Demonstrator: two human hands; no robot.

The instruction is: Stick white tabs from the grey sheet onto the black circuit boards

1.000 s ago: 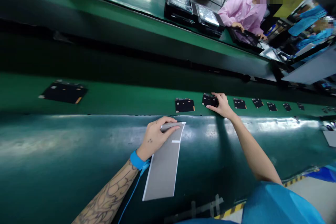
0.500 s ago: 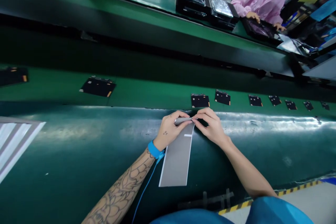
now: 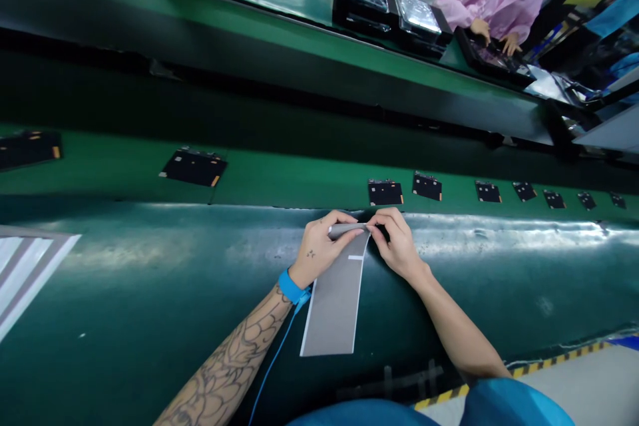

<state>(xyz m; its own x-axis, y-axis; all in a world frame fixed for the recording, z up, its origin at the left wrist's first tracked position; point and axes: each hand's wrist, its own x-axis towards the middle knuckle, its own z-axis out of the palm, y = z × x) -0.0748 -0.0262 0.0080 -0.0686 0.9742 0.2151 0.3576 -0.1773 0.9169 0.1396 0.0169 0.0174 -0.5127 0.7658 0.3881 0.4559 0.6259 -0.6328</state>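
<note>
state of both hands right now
Left hand: closed, holding the gray white-edged rectangular sheet by its curled top.
Right hand: closed, pinching that sheet's upper right corner.

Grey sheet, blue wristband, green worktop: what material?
Grey sheet: likely paper or film, matte; it bends near the top, without glare.
Blue wristband: maybe fabric or plastic, dull; texture too small to tell.
Green worktop: perhaps rubber or vinyl, semi-gloss, given its pale sheen.
</note>
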